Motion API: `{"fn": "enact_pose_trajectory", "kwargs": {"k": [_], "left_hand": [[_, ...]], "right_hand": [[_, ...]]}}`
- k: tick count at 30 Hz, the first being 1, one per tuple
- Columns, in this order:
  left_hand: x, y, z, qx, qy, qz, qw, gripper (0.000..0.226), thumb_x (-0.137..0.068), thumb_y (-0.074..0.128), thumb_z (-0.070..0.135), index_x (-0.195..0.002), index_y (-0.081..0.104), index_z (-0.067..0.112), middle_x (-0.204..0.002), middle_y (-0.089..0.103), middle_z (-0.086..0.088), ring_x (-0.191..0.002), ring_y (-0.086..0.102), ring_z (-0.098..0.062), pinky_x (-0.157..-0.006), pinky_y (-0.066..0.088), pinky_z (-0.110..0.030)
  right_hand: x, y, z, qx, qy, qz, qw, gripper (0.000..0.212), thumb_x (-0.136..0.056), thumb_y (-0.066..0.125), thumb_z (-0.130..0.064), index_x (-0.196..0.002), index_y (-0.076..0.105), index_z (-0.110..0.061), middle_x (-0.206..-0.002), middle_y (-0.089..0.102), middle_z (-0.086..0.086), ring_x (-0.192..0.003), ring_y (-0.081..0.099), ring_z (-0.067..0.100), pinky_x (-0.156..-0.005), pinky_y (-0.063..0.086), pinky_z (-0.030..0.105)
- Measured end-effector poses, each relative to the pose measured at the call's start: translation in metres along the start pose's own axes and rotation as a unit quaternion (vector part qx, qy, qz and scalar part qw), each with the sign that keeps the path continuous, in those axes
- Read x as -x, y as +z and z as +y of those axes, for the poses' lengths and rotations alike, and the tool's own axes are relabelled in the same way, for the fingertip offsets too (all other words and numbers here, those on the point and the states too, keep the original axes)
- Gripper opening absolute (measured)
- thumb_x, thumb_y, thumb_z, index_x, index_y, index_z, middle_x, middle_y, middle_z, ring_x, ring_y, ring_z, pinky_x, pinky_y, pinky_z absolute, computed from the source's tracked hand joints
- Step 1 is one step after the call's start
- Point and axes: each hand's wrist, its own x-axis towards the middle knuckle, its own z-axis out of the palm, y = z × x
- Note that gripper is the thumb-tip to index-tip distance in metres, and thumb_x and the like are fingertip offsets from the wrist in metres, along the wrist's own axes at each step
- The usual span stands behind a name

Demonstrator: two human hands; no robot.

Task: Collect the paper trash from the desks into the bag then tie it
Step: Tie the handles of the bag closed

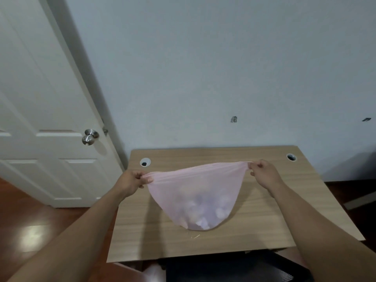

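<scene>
Now both hands, left (133, 181) and right (262, 170), pinching opposite mouth corners of the pink bag (195, 192), stretched between them.

Left hand (133, 181) and right hand (262, 171) are pinching and stretching between them a translucent pink plastic bag (195, 192) holding crumpled paper (200, 212) over the wooden surface (264, 220).
</scene>
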Motion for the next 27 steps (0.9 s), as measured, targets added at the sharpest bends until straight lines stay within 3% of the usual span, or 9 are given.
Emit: {"fn": "enact_pose_trajectory", "kwargs": {"k": [6, 10, 13, 15, 17, 20, 22, 24, 27], "left_hand": [[0.008, 0.003, 0.013, 0.191, -0.022, -0.009, 0.981, 0.022, -0.079, 0.091, 0.028, -0.084, 0.074, 0.016, -0.106, 0.081, -0.006, -0.093, 0.070, -0.014, -0.093, 0.051, -0.034], [0.019, 0.010, 0.025, 0.307, 0.049, -0.085, 0.947, 0.050, -0.070, 0.099, 0.044, -0.081, 0.057, 0.019, -0.128, 0.075, -0.006, -0.118, 0.067, -0.018, -0.103, 0.047, -0.035], [0.019, 0.024, 0.035, 0.354, 0.099, -0.151, 0.918, 0.043, -0.102, 0.069, 0.024, -0.081, 0.032, 0.021, -0.154, 0.062, -0.008, -0.141, 0.058, -0.017, -0.102, 0.039, -0.038], [0.014, 0.033, 0.043, 0.374, 0.115, -0.146, 0.909, 0.039, -0.112, 0.050, 0.017, -0.083, 0.025, 0.021, -0.155, 0.058, -0.019, -0.133, 0.058, -0.025, -0.090, 0.038, -0.040], [0.011, 0.042, 0.053, 0.394, 0.117, -0.116, 0.904, 0.030, -0.115, 0.047, 0.021, -0.085, 0.040, 0.019, -0.149, 0.059, -0.030, -0.123, 0.054, -0.030, -0.087, 0.042, -0.041], [0.011, 0.054, 0.070, 0.433, 0.111, -0.087, 0.890, 0.029, -0.117, 0.040, 0.022, -0.092, 0.052, 0.013, -0.102, 0.077, -0.017, -0.129, 0.067, -0.037, -0.098, 0.058, -0.038], [0.014, 0.062, 0.086, 0.444, 0.105, -0.071, 0.887, 0.030, -0.118, 0.037, 0.020, -0.089, 0.047, 0.019, -0.068, 0.052, -0.001, -0.102, 0.077, -0.035, -0.095, 0.059, -0.035], [0.015, 0.072, 0.100, 0.416, 0.110, -0.043, 0.902, 0.028, -0.117, 0.041, 0.018, -0.090, 0.046, 0.021, -0.065, 0.031, 0.002, -0.058, 0.056, -0.021, -0.078, 0.060, -0.031], [0.021, 0.083, 0.113, 0.274, 0.143, -0.041, 0.950, 0.021, -0.114, 0.050, 0.034, -0.100, 0.059, 0.021, -0.070, 0.031, 0.002, -0.052, 0.029, -0.013, -0.052, 0.036, -0.027]], "right_hand": [[0.021, 0.007, -0.018, -0.215, 0.074, 0.031, 0.973, 0.013, -0.107, 0.057, -0.015, -0.096, 0.063, -0.011, -0.105, 0.073, 0.010, -0.099, 0.075, 0.027, -0.069, 0.045, 0.027], [0.023, 0.009, -0.023, -0.294, 0.099, 0.040, 0.950, 0.022, -0.102, 0.050, -0.025, -0.104, 0.068, -0.012, -0.098, 0.073, 0.006, -0.083, 0.070, 0.019, -0.072, 0.042, 0.031], [0.020, 0.014, -0.030, -0.441, 0.121, 0.059, 0.887, 0.023, -0.104, 0.042, -0.020, -0.098, 0.061, -0.010, -0.100, 0.075, 0.017, -0.081, 0.073, 0.031, -0.078, 0.056, 0.038], [0.020, 0.016, -0.040, -0.538, 0.126, 0.056, 0.831, 0.022, -0.108, 0.038, -0.017, -0.093, 0.054, -0.010, -0.082, 0.072, 0.017, -0.068, 0.074, 0.032, -0.075, 0.064, 0.041], [0.023, 0.018, -0.050, -0.580, 0.129, 0.051, 0.803, 0.030, -0.107, 0.038, -0.013, -0.078, 0.045, -0.017, -0.059, 0.049, 0.005, -0.044, 0.049, 0.021, -0.064, 0.064, 0.034], [0.029, 0.023, -0.066, -0.544, 0.128, 0.015, 0.829, 0.036, -0.106, 0.038, -0.011, -0.072, 0.036, -0.023, -0.051, 0.033, -0.005, -0.037, 0.024, 0.012, -0.042, 0.035, 0.020], [0.031, 0.030, -0.072, -0.496, 0.105, -0.028, 0.862, 0.037, -0.107, 0.039, -0.012, -0.073, 0.035, -0.024, -0.052, 0.032, -0.007, -0.037, 0.022, 0.010, -0.038, 0.025, 0.023], [0.033, 0.035, -0.075, -0.455, 0.075, -0.063, 0.885, 0.033, -0.108, 0.042, -0.012, -0.078, 0.036, -0.024, -0.059, 0.034, -0.006, -0.039, 0.023, 0.008, -0.036, 0.022, 0.023], [0.040, 0.042, -0.083, -0.425, 0.037, -0.089, 0.900, 0.030, -0.112, 0.050, -0.016, -0.086, 0.040, -0.025, -0.066, 0.040, -0.004, -0.044, 0.026, 0.009, -0.038, 0.024, 0.022]]}}
